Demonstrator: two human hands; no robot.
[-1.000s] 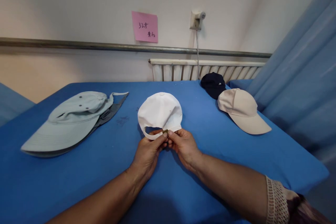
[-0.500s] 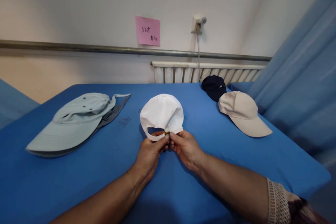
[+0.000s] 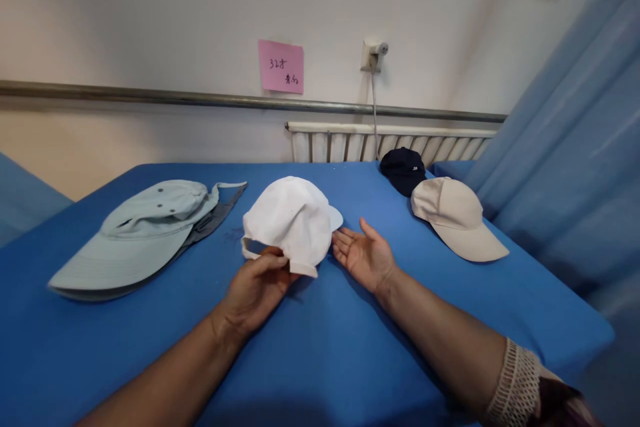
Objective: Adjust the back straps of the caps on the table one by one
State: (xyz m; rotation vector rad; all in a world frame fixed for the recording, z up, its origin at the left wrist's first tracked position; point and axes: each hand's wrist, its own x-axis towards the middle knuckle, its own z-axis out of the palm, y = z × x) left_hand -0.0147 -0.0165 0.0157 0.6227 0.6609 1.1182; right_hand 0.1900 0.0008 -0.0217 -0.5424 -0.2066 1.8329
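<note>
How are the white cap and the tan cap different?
The white cap is bright white, but the tan cap is pale tan.
The white cap's brim points away, mostly hidden behind it, while the tan cap's brim shows fully at its front.
The left hand holds the white cap; no hand touches the tan cap.
Both are caps with a rounded crown and a brim.

From the wearer's head, the single camera looks forward and down across the blue-covered surface [image 3: 310, 367], with the left hand [image 3: 257, 290], right hand [image 3: 367, 260] and white cap [image 3: 287, 220] close before it and the wall [image 3: 190, 20] squarely beyond.
</note>
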